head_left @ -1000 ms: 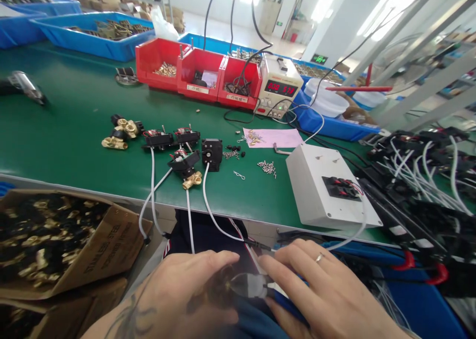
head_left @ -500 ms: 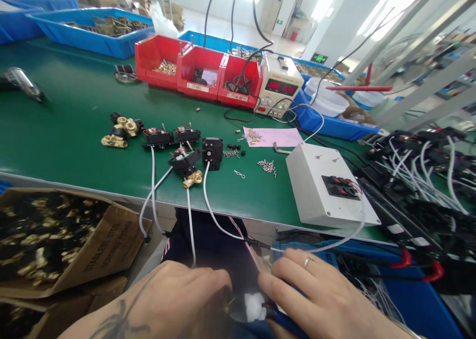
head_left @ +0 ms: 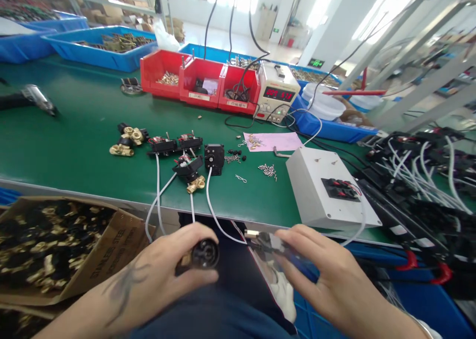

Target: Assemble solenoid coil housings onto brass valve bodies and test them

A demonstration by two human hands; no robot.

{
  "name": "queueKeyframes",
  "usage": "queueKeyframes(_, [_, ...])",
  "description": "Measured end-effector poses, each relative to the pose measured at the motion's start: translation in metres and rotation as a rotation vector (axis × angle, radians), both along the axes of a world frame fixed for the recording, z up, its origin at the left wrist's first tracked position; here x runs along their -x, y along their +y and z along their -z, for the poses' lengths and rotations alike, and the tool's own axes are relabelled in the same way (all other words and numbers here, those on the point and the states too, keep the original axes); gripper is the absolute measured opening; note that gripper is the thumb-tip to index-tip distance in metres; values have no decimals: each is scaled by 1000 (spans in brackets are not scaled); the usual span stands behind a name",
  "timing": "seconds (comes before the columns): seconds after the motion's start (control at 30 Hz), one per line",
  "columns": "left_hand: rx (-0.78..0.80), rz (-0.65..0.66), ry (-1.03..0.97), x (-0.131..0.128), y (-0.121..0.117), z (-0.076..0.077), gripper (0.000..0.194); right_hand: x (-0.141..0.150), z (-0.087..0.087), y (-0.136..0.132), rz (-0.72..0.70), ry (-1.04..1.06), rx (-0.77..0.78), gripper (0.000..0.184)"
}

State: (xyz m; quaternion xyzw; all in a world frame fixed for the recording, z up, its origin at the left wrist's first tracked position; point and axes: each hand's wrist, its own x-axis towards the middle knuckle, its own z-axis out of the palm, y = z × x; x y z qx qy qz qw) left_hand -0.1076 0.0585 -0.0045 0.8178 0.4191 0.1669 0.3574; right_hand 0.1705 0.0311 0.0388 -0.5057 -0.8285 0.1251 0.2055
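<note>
My left hand (head_left: 159, 267) is closed around a brass valve with a round black collar (head_left: 205, 254), its hollow end facing me. In my right hand (head_left: 327, 269) are blue-handled pliers (head_left: 273, 244), blurred by motion. A small brass piece (head_left: 253, 234) shows at the jaws; whether they grip it I cannot tell. Both hands are above my lap, in front of the bench edge. Beyond them on the green bench lie a closed black actuator housing (head_left: 214, 158) with a white cable and an opened actuator (head_left: 188, 166) on a brass valve (head_left: 196, 184).
Loose screws (head_left: 267, 170), a hairpin clip (head_left: 241, 178) and a pink sheet (head_left: 275, 141) lie mid-bench. A grey box (head_left: 305, 190) stands right, near a power supply (head_left: 278, 93). Red bins (head_left: 203, 101) line the back. A cardboard box (head_left: 111, 245) of valves sits low left.
Both hands have risen and moved apart. The valve in my left hand has come into clear view, and the pliers have lifted from low in front of me towards the bench edge.
</note>
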Motion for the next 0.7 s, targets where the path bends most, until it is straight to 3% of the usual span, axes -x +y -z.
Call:
queueKeyframes(0.13, [-381,-62,165,-62,49,4,27,3,0,17,171,119,109,16])
queueKeyframes(0.27, [-542,-83,169,-100,88,23,34,-1,13,31,270,285,278,21])
queueKeyframes(0.4, [-728,-100,38,-106,99,40,45,-5,32,43,326,370,394,26])
queueKeyframes(0.53, [-851,26,-125,-102,96,45,30,-1,44,57,320,411,436,28])
queueKeyframes(0.63, [-863,24,-159,-95,99,34,27,-1,56,67,296,384,351,27])
queueKeyframes(0.7, [-823,-52,-138,-89,112,15,23,-5,68,73,316,342,186,28])
